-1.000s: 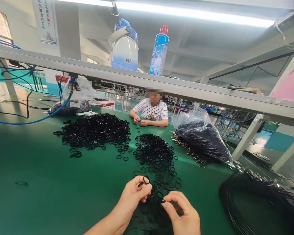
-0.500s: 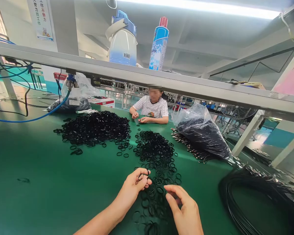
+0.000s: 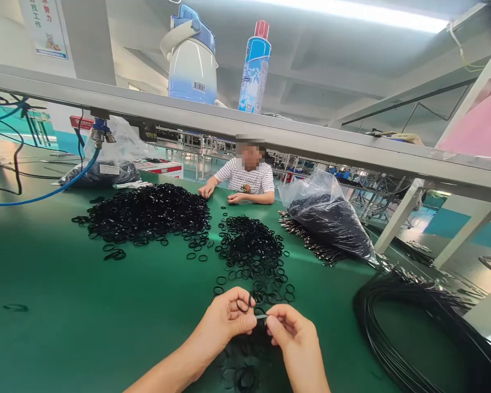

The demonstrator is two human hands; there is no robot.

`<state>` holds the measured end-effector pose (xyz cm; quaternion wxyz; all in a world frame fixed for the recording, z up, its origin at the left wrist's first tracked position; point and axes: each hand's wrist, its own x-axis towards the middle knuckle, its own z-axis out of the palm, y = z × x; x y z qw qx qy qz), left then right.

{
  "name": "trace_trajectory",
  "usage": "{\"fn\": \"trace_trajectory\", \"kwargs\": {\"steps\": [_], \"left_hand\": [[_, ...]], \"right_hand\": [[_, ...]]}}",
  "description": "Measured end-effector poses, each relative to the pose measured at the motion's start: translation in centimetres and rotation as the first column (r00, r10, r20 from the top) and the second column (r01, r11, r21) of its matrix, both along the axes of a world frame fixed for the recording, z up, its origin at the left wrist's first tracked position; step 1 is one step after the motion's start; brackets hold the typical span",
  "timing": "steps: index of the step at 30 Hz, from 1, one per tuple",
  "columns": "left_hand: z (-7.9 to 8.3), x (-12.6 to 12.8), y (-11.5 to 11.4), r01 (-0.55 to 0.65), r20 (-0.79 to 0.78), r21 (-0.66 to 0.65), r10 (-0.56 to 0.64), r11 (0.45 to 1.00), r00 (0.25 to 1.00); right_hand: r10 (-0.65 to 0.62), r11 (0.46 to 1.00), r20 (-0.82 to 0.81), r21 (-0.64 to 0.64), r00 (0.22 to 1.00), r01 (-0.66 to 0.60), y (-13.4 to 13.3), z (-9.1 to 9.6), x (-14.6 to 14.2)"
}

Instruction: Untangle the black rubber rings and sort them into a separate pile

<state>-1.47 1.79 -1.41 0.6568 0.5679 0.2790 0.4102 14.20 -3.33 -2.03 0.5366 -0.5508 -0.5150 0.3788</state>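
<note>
My left hand (image 3: 233,316) is closed, with black rubber rings (image 3: 242,305) hooked about its fingers. Its thumb meets one end of a small ring (image 3: 261,316) whose edge shines grey. The fingertips of my right hand (image 3: 290,330) pinch the other end, so both hands hold that ring between them. Just beyond my hands, loose black rings lie scattered, leading up to a small heap (image 3: 251,240) on the green tabletop (image 3: 155,295). More rings lie under my hands, partly hidden by them.
A larger heap of rings (image 3: 147,213) lies left, and a clear bag of black pieces (image 3: 327,218) rests on cable ends at right. Coiled black cables (image 3: 364,327) lie near right. A shelf beam (image 3: 229,120) crosses overhead. Opposite sits a co-worker (image 3: 249,180), hands on the table.
My right hand has moved left to meet my left hand, and both now grip a ring. The co-worker's hands have moved apart. The view has shifted slightly right.
</note>
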Motion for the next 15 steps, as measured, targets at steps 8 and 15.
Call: {"fn": "trace_trajectory", "kwargs": {"steps": [8, 15], "left_hand": [[0.0, -1.3, 0.6, -0.149, -0.334, 0.266, 0.236, 0.952, 0.912], [0.6, -1.7, -0.7, 0.021, -0.557, 0.644, 0.450, 0.764, 0.698]], "right_hand": [[-0.164, 0.986, 0.460, 0.088, 0.873, 0.139, -0.3, -0.3, 1.5], [0.098, 0.988, 0.752, 0.006, 0.652, -0.156, -1.9, 1.7, -0.6]]}}
